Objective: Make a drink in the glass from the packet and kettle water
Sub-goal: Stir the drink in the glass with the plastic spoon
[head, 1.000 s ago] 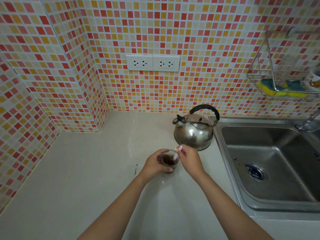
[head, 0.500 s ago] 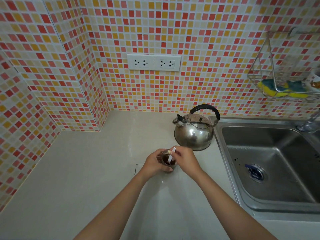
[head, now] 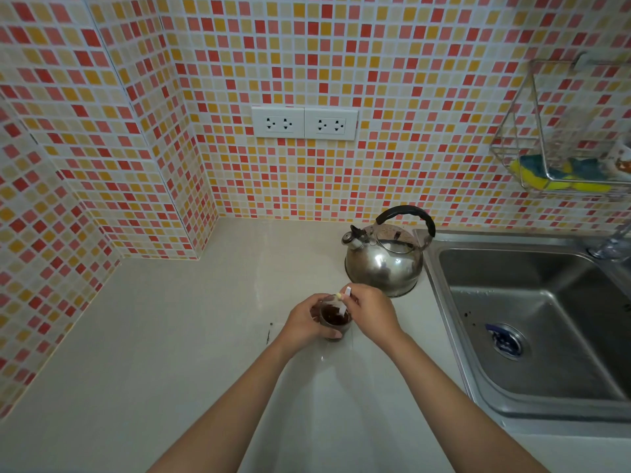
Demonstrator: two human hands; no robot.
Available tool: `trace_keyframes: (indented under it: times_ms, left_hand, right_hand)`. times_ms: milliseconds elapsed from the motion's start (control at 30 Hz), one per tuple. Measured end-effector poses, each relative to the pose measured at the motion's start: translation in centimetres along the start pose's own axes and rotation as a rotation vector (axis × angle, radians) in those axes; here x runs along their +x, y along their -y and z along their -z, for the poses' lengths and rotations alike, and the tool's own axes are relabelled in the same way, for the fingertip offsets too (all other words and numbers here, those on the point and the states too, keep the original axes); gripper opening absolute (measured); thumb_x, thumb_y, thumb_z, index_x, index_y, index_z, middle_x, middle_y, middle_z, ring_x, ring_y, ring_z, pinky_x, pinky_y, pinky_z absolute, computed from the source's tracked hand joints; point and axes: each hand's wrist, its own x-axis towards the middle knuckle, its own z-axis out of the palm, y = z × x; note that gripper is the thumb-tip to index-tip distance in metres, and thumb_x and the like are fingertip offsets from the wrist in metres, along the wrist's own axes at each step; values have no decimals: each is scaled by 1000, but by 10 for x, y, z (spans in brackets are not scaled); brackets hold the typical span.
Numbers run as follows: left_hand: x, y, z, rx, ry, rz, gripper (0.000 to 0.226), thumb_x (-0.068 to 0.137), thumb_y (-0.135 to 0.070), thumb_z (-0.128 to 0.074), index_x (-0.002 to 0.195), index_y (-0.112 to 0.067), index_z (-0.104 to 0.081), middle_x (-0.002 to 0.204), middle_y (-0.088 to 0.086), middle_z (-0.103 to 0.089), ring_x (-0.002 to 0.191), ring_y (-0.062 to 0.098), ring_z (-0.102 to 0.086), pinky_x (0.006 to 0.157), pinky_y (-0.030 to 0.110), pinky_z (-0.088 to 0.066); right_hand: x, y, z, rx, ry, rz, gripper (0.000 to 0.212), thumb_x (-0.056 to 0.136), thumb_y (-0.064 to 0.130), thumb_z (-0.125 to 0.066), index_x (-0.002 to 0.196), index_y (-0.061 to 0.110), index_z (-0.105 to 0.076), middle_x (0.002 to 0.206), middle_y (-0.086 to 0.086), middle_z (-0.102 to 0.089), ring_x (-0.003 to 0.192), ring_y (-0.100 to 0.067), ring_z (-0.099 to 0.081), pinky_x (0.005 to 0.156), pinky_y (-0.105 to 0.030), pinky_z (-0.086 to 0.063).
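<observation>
A small glass with dark brown liquid stands on the pale counter. My left hand wraps around its left side. My right hand holds a thin white stick, perhaps the rolled packet, with its lower end dipped in the drink. A steel kettle with a black handle sits just behind the glass, near the sink edge.
A steel sink lies to the right, with a tap at its far corner. A wire rack holding sponges hangs on the tiled wall. Two sockets sit above the counter. A small dark scrap lies left of the glass.
The white stick has shifted from the glass's right rim toward its middle as my right hand moved left. My left hand keeps its hold on the glass.
</observation>
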Motion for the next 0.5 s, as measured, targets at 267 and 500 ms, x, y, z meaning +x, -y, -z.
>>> trace_keyframes:
  times_ms: [267,500]
  left_hand:
    - [0,0,0,5,-1,0,76,50,0,-88,119,-18,-62,114,9,-70,109,27,-65,98,40,-53]
    - [0,1,-1,18,-6,0,74,49,-4,-88,117,-21,-63,110,6,-72,106,25,-67,95,39,-55]
  right_hand:
    - [0,3,-3,3,18,30,18,93,24,-53,88,14,-67,84,-6,-68,77,-24,-60,67,-37,-49]
    - [-1,4,-5,130,54,27,17,92,23,-55,87,13,-68,80,-9,-68,76,-25,-61,67,-39,-49]
